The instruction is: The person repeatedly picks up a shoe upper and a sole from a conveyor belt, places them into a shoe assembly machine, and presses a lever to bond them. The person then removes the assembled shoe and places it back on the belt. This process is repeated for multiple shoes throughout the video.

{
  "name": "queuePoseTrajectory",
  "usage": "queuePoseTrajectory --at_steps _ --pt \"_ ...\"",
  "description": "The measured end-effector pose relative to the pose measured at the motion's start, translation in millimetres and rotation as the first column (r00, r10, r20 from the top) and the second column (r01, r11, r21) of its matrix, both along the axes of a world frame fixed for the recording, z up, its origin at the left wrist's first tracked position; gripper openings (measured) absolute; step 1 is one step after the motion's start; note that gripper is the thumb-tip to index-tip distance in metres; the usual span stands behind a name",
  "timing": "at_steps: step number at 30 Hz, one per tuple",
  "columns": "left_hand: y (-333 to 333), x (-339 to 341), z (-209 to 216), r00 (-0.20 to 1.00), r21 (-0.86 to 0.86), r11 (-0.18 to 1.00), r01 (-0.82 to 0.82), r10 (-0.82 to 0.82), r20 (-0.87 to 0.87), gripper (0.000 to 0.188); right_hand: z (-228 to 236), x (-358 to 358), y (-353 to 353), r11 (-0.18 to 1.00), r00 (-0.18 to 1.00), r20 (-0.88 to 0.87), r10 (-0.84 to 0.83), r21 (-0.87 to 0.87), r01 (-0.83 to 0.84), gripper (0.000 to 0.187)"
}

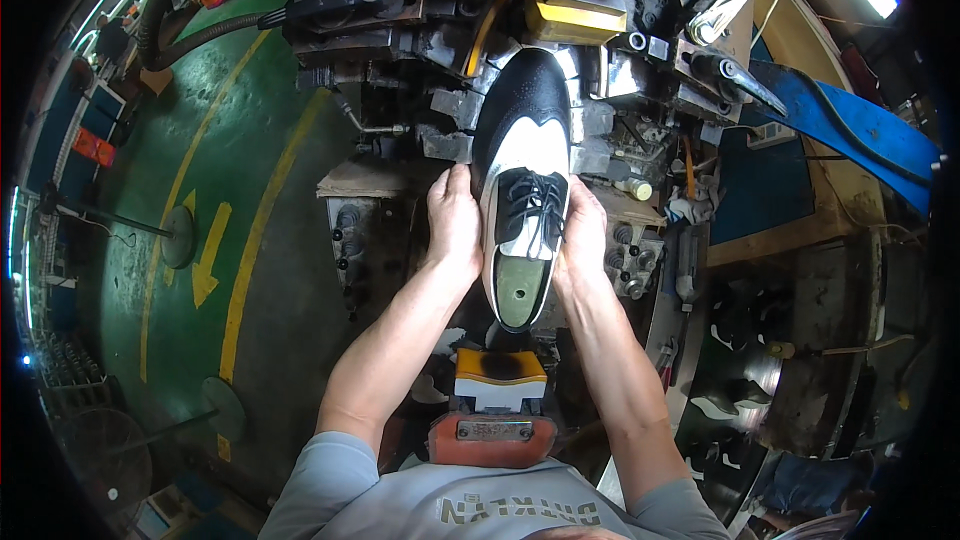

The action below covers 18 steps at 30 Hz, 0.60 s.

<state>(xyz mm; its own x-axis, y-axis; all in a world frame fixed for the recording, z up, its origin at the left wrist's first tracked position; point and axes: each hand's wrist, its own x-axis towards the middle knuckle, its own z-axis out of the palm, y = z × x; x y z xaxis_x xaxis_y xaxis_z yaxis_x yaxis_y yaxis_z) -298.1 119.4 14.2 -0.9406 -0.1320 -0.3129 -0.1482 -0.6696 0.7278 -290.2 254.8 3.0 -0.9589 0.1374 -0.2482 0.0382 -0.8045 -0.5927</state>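
A black and white lace-up shoe (519,145) lies in the middle of the view, its black toe pointing away from me among the metal jaws of a machine (455,105). Black laces (538,202) are tied over the white upper, and a green last (520,290) with a small hole fills the heel opening. My left hand (455,220) is closed against the left side of the shoe. Against its right side presses my right hand (582,230). The fingertips of both hands are hidden under or behind the shoe.
A yellow block (577,20) sits above the toe; a yellow and black pad (500,367) stands behind the heel. Control knobs (348,230) flank the machine. At right are a blue metal arm (850,130) and a rack with shoes (735,395). Green floor (200,270) with yellow markings lies left.
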Motion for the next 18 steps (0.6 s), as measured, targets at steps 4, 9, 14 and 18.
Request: queuePoseTrajectory --at_steps 4,9,14,18 --pt "0 9 22 0.979 -0.001 0.999 -0.051 0.050 0.196 0.046 6 -4 -1 0.966 0.996 0.074 0.052 0.251 -0.069 0.030" --pt "-12 33 -7 0.916 -0.365 0.901 0.237 -0.332 -0.226 0.061 29 4 -18 0.971 0.975 -0.045 0.216 0.113 -0.210 0.045" --pt "-9 38 0 0.925 -0.422 0.886 0.191 -0.307 -0.225 0.060 31 6 -16 0.973 0.979 -0.035 0.199 0.126 -0.194 0.045" --pt "-10 42 3 0.931 -0.281 0.924 0.261 -0.318 -0.180 0.060 46 6 -15 0.972 0.972 0.035 0.231 0.038 -0.233 0.046"
